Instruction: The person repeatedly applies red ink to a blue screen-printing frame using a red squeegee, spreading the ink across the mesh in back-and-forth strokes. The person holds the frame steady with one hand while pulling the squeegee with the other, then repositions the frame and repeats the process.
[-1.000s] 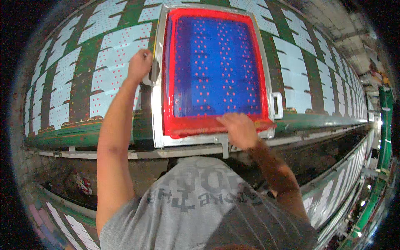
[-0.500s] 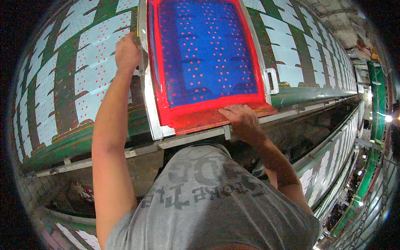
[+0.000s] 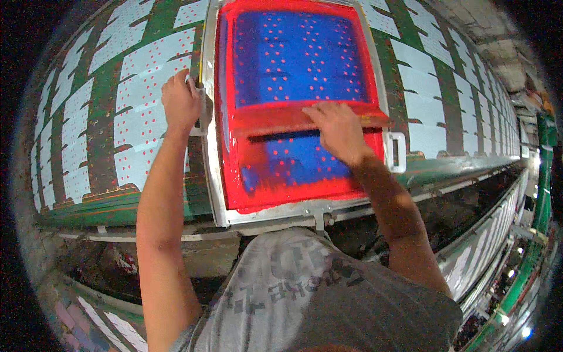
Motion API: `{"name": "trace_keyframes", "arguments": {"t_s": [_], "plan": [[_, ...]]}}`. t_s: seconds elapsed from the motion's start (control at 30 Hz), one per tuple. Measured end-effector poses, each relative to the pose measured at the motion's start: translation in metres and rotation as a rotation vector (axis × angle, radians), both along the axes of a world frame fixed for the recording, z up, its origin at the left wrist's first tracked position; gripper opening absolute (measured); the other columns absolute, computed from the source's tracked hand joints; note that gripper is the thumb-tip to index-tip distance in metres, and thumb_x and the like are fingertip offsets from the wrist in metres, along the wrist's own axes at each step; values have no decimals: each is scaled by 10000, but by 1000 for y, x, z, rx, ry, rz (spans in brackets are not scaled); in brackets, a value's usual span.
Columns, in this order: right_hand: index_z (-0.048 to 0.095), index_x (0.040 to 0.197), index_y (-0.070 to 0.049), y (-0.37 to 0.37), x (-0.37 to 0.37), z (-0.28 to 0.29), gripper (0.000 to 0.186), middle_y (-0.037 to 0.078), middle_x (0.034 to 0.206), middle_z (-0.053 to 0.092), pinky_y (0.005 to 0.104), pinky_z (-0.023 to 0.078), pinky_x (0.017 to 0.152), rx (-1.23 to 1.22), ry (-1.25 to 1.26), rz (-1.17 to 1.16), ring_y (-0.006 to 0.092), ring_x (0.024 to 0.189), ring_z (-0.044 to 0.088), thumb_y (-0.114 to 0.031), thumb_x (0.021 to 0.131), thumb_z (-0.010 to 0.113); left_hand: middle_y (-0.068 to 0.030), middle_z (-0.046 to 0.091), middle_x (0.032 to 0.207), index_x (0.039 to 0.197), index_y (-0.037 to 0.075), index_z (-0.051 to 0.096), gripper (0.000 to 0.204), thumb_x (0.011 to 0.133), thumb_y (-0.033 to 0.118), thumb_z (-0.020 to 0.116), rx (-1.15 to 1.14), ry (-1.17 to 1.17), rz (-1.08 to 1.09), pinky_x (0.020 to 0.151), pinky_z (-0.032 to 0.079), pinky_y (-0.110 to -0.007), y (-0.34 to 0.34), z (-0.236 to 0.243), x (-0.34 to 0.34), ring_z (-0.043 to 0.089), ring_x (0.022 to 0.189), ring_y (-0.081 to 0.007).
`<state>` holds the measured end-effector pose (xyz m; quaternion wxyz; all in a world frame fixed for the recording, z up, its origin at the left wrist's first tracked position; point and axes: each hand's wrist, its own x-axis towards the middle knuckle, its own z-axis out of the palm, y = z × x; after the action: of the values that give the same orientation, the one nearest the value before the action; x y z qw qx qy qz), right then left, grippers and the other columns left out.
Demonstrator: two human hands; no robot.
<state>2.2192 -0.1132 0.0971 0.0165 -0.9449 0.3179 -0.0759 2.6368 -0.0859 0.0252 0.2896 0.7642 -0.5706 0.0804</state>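
Observation:
In front of me lies a screen-printing frame (image 3: 213,170) with pale metal rails. Its blue mesh (image 3: 293,58) is dotted with small red marks and bordered by wet red ink. A long red-smeared squeegee (image 3: 267,119) lies across the mesh below its middle. My right hand (image 3: 341,130) is closed over the squeegee's top, right of its centre. My left hand (image 3: 182,104) is wrapped round the handle (image 3: 204,111) on the frame's left rail. A white loop handle (image 3: 397,152) on the right side is untouched.
The frame rests on a long green table (image 3: 88,208). Red-dotted white pieces (image 3: 153,82) lie in rows to the left, plain white pieces (image 3: 419,97) to the right. A pale rail (image 3: 182,236) runs along the near edge. Another table with white pieces (image 3: 466,264) stands at lower right.
My right hand has pushed the squeegee from the frame's near edge up onto the mesh, leaving streaked red ink behind it. My left hand stays at the left rail, its fingers now round the handle.

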Motion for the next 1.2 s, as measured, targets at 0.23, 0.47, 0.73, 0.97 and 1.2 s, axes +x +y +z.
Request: {"name": "trace_keyframes", "arguments": {"t_s": [0.23, 0.47, 0.73, 0.97, 1.2], "plan": [[753, 1275, -146, -165, 52, -9, 424, 167, 1164, 766, 551, 602, 919, -36, -41, -4, 402, 1064, 746, -97, 858, 697, -234, 715, 1211, 1316, 1, 668, 282, 1065, 78, 563, -99, 14, -29, 1044, 475, -544, 8, 3, 0, 645, 1152, -437], [742, 1357, -222, -290, 100, -6, 551, 159, 1218, 771, 553, 586, 982, 36, 65, -69, 395, 1149, 732, -44, 845, 644, -221, 714, 1203, 1303, -6, 674, 270, 1081, 81, 547, -87, 61, 63, 1058, 469, -518, 14, 10, -4, 642, 1162, -410], [750, 1332, -198, -283, 99, -31, 496, 164, 1202, 773, 561, 587, 984, -170, -70, -7, 395, 1143, 735, -65, 863, 655, -221, 713, 1212, 1330, 5, 679, 287, 1087, 85, 550, -25, 52, 125, 1048, 475, -534, 13, 12, -7, 636, 1156, -414], [754, 1330, -181, -303, 100, -4, 506, 171, 1249, 764, 543, 576, 1006, 12, -40, -42, 396, 1185, 719, -20, 875, 602, -220, 706, 1223, 1328, 20, 674, 279, 1077, 70, 563, -40, 41, 69, 1048, 474, -538, 12, 6, -3, 627, 1169, -415], [707, 1406, -208, -356, 146, -14, 553, 145, 1324, 746, 551, 581, 1012, -148, 2, -101, 410, 1195, 715, -29, 892, 611, -222, 703, 1222, 1347, 29, 667, 302, 1063, 40, 567, 4, 61, 77, 1059, 464, -537, 12, 10, -6, 620, 1177, -418]]}}
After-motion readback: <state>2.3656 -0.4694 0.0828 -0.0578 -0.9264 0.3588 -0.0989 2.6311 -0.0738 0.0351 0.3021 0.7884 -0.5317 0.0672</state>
